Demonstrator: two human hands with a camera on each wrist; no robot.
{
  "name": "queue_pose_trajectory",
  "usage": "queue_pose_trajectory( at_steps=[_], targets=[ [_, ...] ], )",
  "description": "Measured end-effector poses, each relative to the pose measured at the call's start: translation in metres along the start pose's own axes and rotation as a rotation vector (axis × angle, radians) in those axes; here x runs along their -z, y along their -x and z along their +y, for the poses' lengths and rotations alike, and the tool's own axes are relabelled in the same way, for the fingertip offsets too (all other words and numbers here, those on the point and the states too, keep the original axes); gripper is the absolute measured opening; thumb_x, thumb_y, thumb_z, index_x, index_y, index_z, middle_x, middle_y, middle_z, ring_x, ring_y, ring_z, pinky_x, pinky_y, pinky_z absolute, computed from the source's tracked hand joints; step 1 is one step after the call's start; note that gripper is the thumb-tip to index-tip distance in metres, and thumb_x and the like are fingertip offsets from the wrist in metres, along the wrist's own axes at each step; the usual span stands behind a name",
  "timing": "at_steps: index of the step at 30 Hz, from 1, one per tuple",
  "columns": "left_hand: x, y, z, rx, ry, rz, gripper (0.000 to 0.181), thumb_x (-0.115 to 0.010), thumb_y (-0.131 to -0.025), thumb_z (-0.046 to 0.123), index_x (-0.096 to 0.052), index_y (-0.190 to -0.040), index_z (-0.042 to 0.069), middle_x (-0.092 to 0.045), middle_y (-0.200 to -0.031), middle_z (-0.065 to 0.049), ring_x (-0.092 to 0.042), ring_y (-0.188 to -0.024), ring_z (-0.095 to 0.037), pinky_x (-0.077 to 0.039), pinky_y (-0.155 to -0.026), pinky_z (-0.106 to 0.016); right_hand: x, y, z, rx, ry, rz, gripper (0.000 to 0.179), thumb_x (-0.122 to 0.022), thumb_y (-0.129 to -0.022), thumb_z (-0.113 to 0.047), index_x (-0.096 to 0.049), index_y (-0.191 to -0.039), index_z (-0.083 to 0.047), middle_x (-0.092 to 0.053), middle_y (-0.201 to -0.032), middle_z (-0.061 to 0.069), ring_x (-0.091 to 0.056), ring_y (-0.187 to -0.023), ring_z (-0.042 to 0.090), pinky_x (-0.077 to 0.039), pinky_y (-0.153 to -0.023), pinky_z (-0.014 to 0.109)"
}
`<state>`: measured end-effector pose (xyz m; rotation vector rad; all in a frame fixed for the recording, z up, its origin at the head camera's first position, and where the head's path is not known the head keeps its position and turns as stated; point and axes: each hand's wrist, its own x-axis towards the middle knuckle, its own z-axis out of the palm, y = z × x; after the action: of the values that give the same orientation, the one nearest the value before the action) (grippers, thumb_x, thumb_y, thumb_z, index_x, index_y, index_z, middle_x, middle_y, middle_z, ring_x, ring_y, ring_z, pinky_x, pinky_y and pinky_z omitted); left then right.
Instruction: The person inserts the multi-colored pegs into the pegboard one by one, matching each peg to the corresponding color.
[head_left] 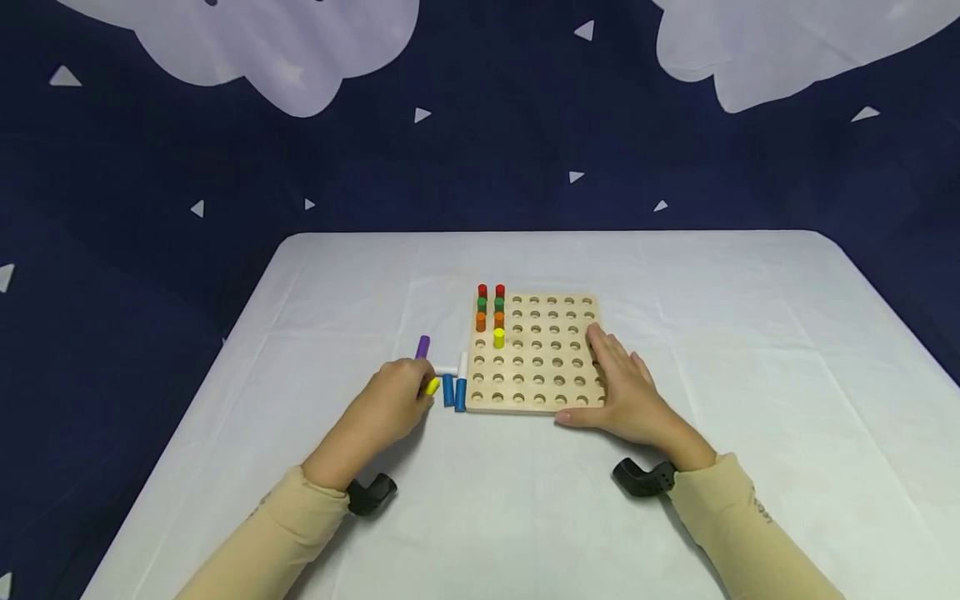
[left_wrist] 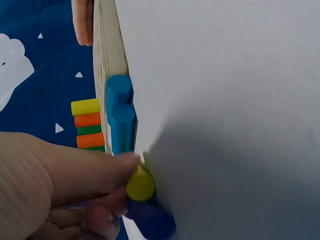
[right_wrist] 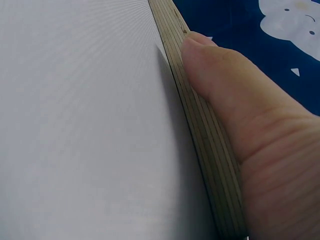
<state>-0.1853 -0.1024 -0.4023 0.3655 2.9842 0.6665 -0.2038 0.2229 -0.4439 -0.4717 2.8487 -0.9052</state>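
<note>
My left hand [head_left: 397, 396] pinches a yellow peg [left_wrist: 140, 186] between thumb and fingers, left of the wooden pegboard [head_left: 528, 404]. Close to those fingertips lies a purple peg [head_left: 423, 345], partly hidden by the hand in the head view. Outstretched fingers of my right hand [head_left: 626, 396] lie along the board's right side, its thumb against the front edge. Upright in the board's left columns stand red pegs [head_left: 500, 291], green pegs [head_left: 482, 306], orange pegs [head_left: 481, 322] and one yellow peg [head_left: 498, 338].
Between the left hand and the board lie two blue pegs [head_left: 448, 390] and white pegs [head_left: 462, 364]. Many holes fill the rest of the board. A white cloth covers the table [head_left: 480, 517], with a dark blue patterned curtain [head_left: 495, 167] behind it.
</note>
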Motion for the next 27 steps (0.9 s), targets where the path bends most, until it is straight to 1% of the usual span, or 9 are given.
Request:
queue_pose_trajectory(
  at_steps=[6, 9, 14, 17, 20, 23, 27],
  targets=[
    [-0.003, -0.003, 0.005, -0.029, -0.044, -0.001, 0.007, -0.069, -0.085, -0.003, -0.067, -0.092, -0.002, -0.064, -0.08, -0.01, -0.058, -0.073, -0.018, -0.053, -0.067, -0.033, 0.0, 0.0, 0.0, -0.002, 0.002, 0.001, 0.138, -0.081, -0.066, -0.067, 0.006, -0.16, -0.014, 0.002, -0.168, 0.006, 0.001, -0.155, 0.036, 0.006, -0.121, 0.059],
    [-0.003, -0.004, 0.004, -0.024, -0.031, -0.001, 0.006, -0.069, -0.085, -0.002, -0.068, -0.091, -0.002, -0.063, -0.08, -0.009, -0.057, -0.072, -0.018, -0.052, -0.067, -0.033, 0.0, 0.0, -0.001, -0.004, 0.0, -0.001, 0.137, -0.081, -0.066, -0.067, 0.005, -0.16, -0.014, 0.002, -0.168, 0.007, 0.0, -0.155, 0.036, 0.006, -0.121, 0.059],
    [0.001, -0.006, 0.0, 0.0, 0.04, 0.011, 0.014, -0.073, -0.083, 0.003, -0.068, -0.096, 0.003, -0.064, -0.082, -0.005, -0.055, -0.071, -0.016, -0.048, -0.065, -0.03, 0.0, 0.001, -0.003, -0.003, 0.0, -0.002, 0.137, -0.081, -0.066, -0.066, 0.004, -0.16, -0.013, 0.001, -0.168, 0.008, 0.0, -0.154, 0.036, 0.005, -0.121, 0.059],
    [0.005, -0.011, 0.001, -0.004, 0.092, 0.034, 0.017, -0.075, -0.082, 0.008, -0.066, -0.096, 0.007, -0.066, -0.085, -0.004, -0.055, -0.071, -0.016, -0.046, -0.064, -0.028, 0.0, 0.001, -0.003, -0.005, 0.0, -0.001, 0.137, -0.082, -0.066, -0.066, 0.004, -0.16, -0.013, 0.001, -0.168, 0.008, 0.0, -0.154, 0.037, 0.005, -0.121, 0.059],
    [0.008, -0.02, 0.003, 0.002, 0.172, 0.067, 0.017, -0.075, -0.083, 0.012, -0.064, -0.097, 0.01, -0.068, -0.089, -0.004, -0.056, -0.069, -0.017, -0.046, -0.061, -0.027, 0.001, 0.001, -0.002, -0.007, -0.002, 0.0, 0.137, -0.082, -0.066, -0.065, 0.004, -0.16, -0.013, 0.001, -0.168, 0.008, 0.0, -0.154, 0.037, 0.005, -0.121, 0.059],
    [0.008, -0.03, 0.006, 0.007, 0.245, 0.11, 0.016, -0.075, -0.085, 0.015, -0.064, -0.096, 0.011, -0.07, -0.091, -0.002, -0.056, -0.071, -0.017, -0.046, -0.061, -0.028, 0.0, 0.001, -0.002, -0.004, -0.003, 0.001, 0.137, -0.081, -0.066, -0.067, 0.004, -0.16, -0.013, 0.001, -0.168, 0.008, 0.0, -0.154, 0.037, 0.005, -0.121, 0.06],
    [0.007, -0.044, 0.01, -0.002, 0.309, 0.151, 0.016, -0.076, -0.087, 0.018, -0.064, -0.095, 0.012, -0.072, -0.095, -0.003, -0.054, -0.071, -0.017, -0.044, -0.059, -0.029, 0.0, 0.0, -0.002, -0.003, -0.008, 0.003, 0.137, -0.081, -0.066, -0.067, 0.004, -0.16, -0.014, 0.001, -0.168, 0.008, 0.0, -0.154, 0.037, 0.005, -0.12, 0.06]
  ],
)
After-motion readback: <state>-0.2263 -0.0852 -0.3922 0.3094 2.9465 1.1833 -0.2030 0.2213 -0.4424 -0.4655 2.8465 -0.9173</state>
